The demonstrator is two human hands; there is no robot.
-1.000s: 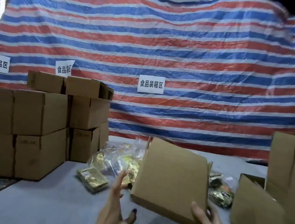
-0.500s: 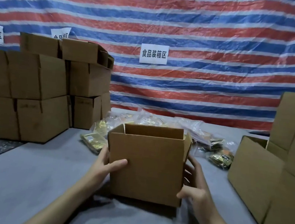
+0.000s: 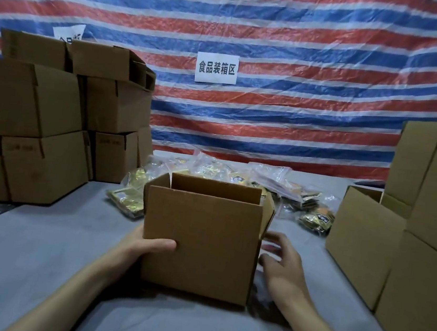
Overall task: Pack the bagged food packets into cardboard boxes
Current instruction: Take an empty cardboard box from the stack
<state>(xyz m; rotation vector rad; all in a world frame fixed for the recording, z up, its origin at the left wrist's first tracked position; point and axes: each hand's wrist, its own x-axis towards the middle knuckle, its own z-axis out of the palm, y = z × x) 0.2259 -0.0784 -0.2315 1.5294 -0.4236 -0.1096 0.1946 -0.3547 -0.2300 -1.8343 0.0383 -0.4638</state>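
The open-topped brown cardboard box looks light and stiff, best held by its side walls: left grip clamped on its corner, right grip spread apart just beside it.

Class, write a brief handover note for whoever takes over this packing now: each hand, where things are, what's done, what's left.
Left hand grips the left side of the open-topped brown cardboard box, thumb on its front. Right hand hovers, fingers spread, beside the box's right wall; contact unclear.
Clear plastic bags of gold food packets lie piled behind the box on the grey table.
Done: box upright, flaps up; closed brown boxes stacked at left.
To do: load the bags; its inside is hidden.
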